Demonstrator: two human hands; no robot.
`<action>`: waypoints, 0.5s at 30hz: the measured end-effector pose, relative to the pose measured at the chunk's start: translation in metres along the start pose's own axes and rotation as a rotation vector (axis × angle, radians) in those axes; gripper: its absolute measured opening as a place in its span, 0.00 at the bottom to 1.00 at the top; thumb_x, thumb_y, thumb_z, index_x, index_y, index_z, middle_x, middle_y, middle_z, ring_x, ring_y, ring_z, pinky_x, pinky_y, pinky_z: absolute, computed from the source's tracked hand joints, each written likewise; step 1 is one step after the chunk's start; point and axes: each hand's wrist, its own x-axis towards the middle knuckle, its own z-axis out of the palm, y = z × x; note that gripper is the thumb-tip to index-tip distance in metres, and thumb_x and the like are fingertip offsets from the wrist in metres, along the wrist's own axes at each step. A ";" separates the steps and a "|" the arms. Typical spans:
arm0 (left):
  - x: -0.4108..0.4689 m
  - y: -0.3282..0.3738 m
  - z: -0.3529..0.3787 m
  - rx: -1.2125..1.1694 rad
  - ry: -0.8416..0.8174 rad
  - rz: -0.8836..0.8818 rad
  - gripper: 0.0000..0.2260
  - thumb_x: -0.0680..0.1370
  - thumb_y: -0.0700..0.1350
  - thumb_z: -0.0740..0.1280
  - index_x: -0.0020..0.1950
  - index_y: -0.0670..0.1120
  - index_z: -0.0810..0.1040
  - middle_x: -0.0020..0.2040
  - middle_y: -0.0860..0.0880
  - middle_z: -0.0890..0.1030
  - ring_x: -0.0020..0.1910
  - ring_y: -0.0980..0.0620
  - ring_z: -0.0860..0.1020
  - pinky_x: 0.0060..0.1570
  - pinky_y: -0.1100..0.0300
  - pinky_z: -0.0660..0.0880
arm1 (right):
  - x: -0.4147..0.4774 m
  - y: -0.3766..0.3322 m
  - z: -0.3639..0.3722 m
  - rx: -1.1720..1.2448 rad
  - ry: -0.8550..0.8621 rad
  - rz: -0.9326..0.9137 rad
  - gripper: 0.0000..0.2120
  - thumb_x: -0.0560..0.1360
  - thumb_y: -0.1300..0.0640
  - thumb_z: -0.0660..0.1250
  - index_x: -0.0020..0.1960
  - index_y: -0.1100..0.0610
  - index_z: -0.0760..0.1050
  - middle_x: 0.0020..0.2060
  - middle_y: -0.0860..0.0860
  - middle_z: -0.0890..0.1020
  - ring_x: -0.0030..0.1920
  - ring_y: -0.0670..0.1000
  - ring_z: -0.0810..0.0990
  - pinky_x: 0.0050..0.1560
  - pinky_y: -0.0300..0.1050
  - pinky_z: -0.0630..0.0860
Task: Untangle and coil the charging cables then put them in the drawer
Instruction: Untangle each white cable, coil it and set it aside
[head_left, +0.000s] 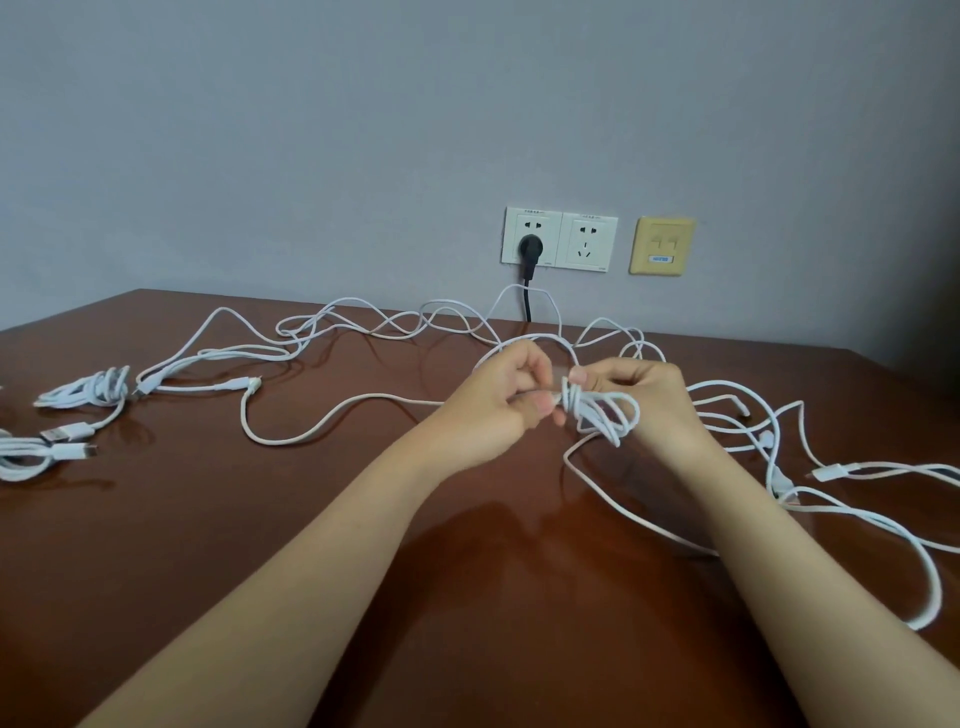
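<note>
Two bare hands meet above the middle of the brown desk (291, 519), working on one small white coil (605, 413). The left hand (496, 402) has its grip closed in a pinch at the coil's wound neck. The right hand (641, 395) grips the same coil from the other side, fingers curled round its loops. A strand drops from the coil to the desk near the right forearm.

Many loose cables (228, 386), all white, sprawl in tangled loops across the back of the desk and out to its right edge. A coiled bundle (88, 389) lies at the far left, with a second bundle (26, 452) nearer the edge. On the wall behind, a black plug (529, 248) sits in the socket plate (587, 241), with a yellow plate (661, 245) just beside it.
</note>
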 end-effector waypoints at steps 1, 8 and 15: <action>0.000 0.001 0.000 -0.038 0.022 0.007 0.14 0.78 0.29 0.56 0.41 0.48 0.63 0.31 0.53 0.78 0.25 0.60 0.66 0.30 0.67 0.64 | -0.001 0.000 0.002 -0.014 0.001 -0.014 0.12 0.68 0.70 0.70 0.32 0.55 0.80 0.23 0.49 0.80 0.29 0.48 0.77 0.35 0.39 0.74; 0.005 0.005 -0.001 -0.240 0.331 -0.027 0.14 0.80 0.32 0.56 0.40 0.48 0.60 0.28 0.54 0.78 0.23 0.63 0.67 0.27 0.72 0.64 | 0.004 0.008 0.012 -0.189 0.094 -0.084 0.15 0.75 0.58 0.67 0.31 0.62 0.75 0.18 0.45 0.73 0.20 0.42 0.64 0.26 0.33 0.61; 0.010 0.000 -0.005 -0.239 0.565 -0.151 0.14 0.80 0.34 0.56 0.40 0.50 0.59 0.34 0.51 0.75 0.26 0.61 0.69 0.34 0.66 0.64 | -0.004 0.009 0.027 -0.804 0.088 -0.348 0.07 0.76 0.56 0.63 0.49 0.53 0.79 0.37 0.50 0.81 0.40 0.54 0.77 0.44 0.47 0.73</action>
